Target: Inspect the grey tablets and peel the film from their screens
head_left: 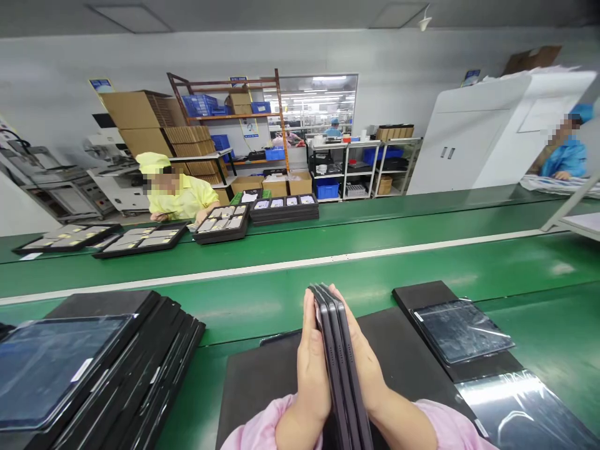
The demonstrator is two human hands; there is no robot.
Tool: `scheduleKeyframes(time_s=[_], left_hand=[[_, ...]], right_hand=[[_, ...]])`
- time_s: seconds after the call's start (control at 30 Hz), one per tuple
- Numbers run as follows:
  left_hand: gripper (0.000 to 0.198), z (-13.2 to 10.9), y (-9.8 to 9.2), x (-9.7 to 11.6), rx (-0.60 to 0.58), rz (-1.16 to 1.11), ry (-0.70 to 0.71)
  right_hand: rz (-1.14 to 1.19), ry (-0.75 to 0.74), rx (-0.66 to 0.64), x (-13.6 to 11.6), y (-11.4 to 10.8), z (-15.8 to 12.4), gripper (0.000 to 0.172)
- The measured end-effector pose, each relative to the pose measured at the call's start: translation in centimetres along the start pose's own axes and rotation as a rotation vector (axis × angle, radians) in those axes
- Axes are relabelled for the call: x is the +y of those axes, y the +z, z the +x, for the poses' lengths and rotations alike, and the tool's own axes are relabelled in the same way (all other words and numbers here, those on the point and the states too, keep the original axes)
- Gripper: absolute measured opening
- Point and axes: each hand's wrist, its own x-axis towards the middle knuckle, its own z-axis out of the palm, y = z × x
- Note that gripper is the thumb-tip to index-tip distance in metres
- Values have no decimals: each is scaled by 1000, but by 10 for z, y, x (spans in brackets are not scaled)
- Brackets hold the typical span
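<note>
The long green table point(262, 294) runs across the room before a white cabinet point(462, 137) and an orange rack point(234, 117) holding blue bins point(201, 105), its far side bearing black trays point(285, 214) of pale pieces point(225, 220) too small to identify. Nearer, a pile of dark slabs point(135, 369) is cut off at the left edge, and a dark mat point(262, 375) lies partly hidden by the forearms point(407, 422). Above the mat, the left hand point(312, 375) and right hand point(368, 362), fingers straight and pressed flat against the outer faces, squeeze 3 dark tablets point(344, 375) upright between them, lower ends out of frame.
</note>
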Motion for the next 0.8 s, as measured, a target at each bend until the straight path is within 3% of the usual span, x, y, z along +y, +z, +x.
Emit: scheduleKeyframes(time_s=[0.33,0.6,0.8], left_hand=[[60,-7,1,12,-15,71,1],[61,0,5,4,25,60,-49],[51,9,10,-4,84,4,-150]], right_hand=[[45,-2,-29,-6,2,-5,45],[-11,66,67,-1,-1,3,54],[31,183,138,11,-5,10,55]])
